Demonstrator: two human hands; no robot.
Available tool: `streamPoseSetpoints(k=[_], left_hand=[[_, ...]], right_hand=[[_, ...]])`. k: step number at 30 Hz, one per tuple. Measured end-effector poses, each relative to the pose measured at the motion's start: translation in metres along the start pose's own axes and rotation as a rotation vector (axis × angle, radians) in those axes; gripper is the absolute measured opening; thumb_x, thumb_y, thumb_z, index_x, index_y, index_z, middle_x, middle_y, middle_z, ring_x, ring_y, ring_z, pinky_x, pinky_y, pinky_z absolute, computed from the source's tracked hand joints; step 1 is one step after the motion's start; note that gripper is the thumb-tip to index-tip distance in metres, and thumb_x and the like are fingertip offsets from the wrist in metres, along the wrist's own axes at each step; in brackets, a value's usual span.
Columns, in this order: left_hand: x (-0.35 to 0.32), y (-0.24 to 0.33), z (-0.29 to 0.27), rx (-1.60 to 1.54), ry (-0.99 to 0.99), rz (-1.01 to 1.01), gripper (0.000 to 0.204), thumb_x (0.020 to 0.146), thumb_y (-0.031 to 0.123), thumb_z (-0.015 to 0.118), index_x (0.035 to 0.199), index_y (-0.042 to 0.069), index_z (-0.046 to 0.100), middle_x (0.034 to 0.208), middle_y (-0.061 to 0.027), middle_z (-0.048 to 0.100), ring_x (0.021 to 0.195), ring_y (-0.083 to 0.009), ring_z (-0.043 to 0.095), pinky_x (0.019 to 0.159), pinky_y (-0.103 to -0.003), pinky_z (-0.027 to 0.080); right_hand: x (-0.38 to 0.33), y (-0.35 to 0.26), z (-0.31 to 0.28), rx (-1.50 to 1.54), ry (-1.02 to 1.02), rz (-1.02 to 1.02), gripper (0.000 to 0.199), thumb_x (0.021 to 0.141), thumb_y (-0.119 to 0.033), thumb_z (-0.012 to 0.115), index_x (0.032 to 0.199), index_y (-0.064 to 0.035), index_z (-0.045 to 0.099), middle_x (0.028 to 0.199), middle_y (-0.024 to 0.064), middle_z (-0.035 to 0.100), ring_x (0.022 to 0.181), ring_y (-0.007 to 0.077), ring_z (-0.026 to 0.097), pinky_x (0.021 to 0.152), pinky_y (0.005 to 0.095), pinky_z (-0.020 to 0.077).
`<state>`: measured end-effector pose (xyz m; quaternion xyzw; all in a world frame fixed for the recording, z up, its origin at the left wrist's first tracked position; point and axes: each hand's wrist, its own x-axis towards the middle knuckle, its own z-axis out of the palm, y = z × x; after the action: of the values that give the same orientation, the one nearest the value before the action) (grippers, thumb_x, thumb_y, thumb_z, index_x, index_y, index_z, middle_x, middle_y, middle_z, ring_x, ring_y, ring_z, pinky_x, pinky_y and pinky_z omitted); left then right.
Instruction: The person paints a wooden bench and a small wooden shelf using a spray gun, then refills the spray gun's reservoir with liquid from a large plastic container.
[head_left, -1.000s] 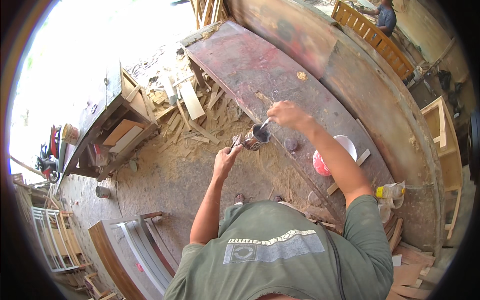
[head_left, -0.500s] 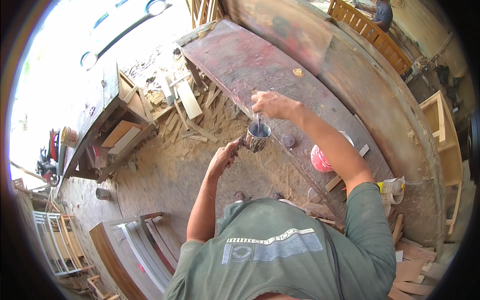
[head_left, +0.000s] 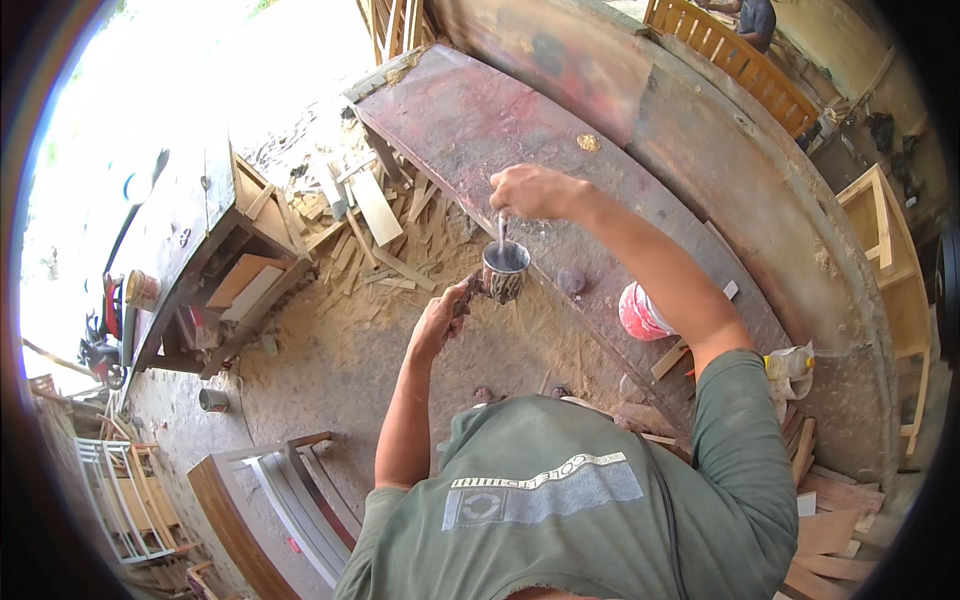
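Observation:
My left hand is closed on the dark side handle of a paint-stained cup, held upright beside the front edge of the long workbench. Dark grey liquid shows inside the cup. Above it, my right hand pinches the upper end of a thin grey stick-like tool. The tool's lower end dips into the cup, so I cannot tell whether it is a spoon or a brush. Close to the cup on the bench is a small round dark object.
A red and white tub sits beneath my right forearm, with a yellow-topped plastic container farther right. Scrap wood and sawdust cover the floor ahead. A low wooden bench stands lower left. Another person is at far right.
Both hands, with the cup and the tool, have shifted slightly left in the picture. The tool stands more upright, and more of it shows above the rim.

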<state>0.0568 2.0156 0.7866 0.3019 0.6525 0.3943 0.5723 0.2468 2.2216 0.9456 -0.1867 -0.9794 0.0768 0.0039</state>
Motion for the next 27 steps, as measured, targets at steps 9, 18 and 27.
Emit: streamPoseSetpoints(k=[9, 18, 27], left_hand=[[0.002, -0.005, -0.001, 0.002, -0.013, -0.007, 0.058, 0.091, 0.060, 0.056, 0.079, 0.003, 0.063, 0.056, -0.0002, 0.048, 0.048, -0.0121, 0.044, 0.047, -0.029, 0.033], [-0.007, 0.007, -0.007, -0.076, -0.008, 0.013, 0.053, 0.092, 0.057, 0.057, 0.079, 0.006, 0.062, 0.057, 0.0016, 0.045, 0.051, -0.0102, 0.042, 0.048, -0.029, 0.033], [-0.001, 0.006, 0.000, -0.029, -0.059, 0.052, 0.055, 0.093, 0.058, 0.056, 0.082, 0.005, 0.063, 0.058, 0.0017, 0.047, 0.050, -0.0106, 0.041, 0.049, -0.028, 0.033]], right_hand=[[0.005, 0.008, 0.024, 0.021, -0.022, -0.048, 0.012, 0.087, -0.019, 0.070, 0.090, -0.0079, 0.075, 0.094, 0.0104, 0.066, 0.098, 0.0290, 0.066, 0.088, 0.0413, 0.0524], [0.010, -0.002, -0.009, -0.088, -0.027, -0.076, 0.015, 0.089, -0.010, 0.065, 0.098, -0.0090, 0.077, 0.096, 0.0124, 0.072, 0.098, 0.0282, 0.069, 0.088, 0.0384, 0.0540], [0.016, 0.004, 0.041, 0.092, -0.237, 0.115, 0.013, 0.083, -0.016, 0.075, 0.084, -0.0031, 0.073, 0.093, 0.0122, 0.068, 0.094, 0.0299, 0.066, 0.085, 0.0406, 0.0536]])
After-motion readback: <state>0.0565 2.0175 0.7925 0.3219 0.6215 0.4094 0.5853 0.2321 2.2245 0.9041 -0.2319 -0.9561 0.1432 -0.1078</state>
